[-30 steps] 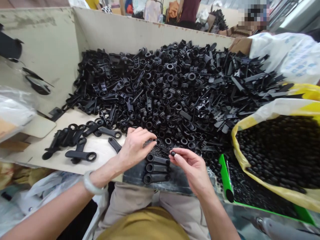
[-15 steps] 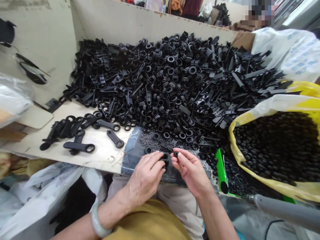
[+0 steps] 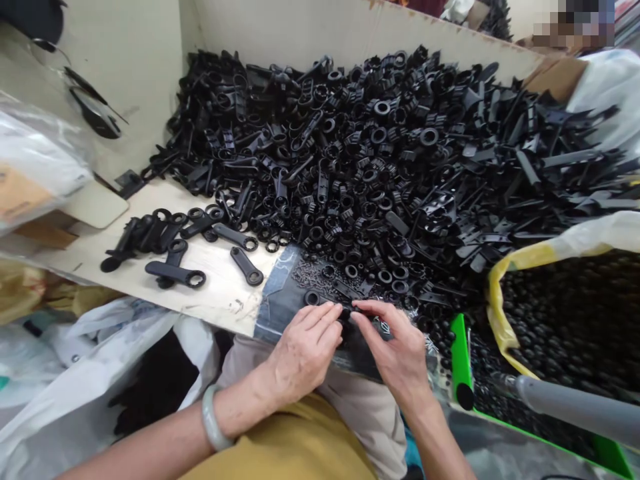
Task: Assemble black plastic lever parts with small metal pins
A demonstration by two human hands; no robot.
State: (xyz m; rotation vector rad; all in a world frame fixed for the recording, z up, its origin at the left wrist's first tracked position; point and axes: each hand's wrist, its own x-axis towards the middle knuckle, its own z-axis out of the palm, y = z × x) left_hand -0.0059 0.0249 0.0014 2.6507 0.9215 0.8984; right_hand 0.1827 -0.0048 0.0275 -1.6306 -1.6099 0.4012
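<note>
My left hand (image 3: 310,343) is closed over a dark plastic part (image 3: 347,315) at the edge of the denim cloth (image 3: 274,293), its fingers hiding most of it. Thumb and forefinger of my right hand (image 3: 397,353) pinch a small black round piece against that part; the piece is mostly covered by the fingertips. Just beyond my left fingers lies a black ring (image 3: 313,297). Tiny metal bits (image 3: 315,275) are scattered on the cloth behind my hands.
A large heap of black plastic parts (image 3: 350,153) fills the back. Several black handle-shaped pieces (image 3: 175,272) lie at left. To the right are a green-edged tray (image 3: 461,353), a grey tube (image 3: 575,397) and a yellow-rimmed bag (image 3: 497,303) of small black pieces.
My right hand has brought the small round piece left and down onto the part under my left hand. The whole view has shifted, so the heap appears farther right.
</note>
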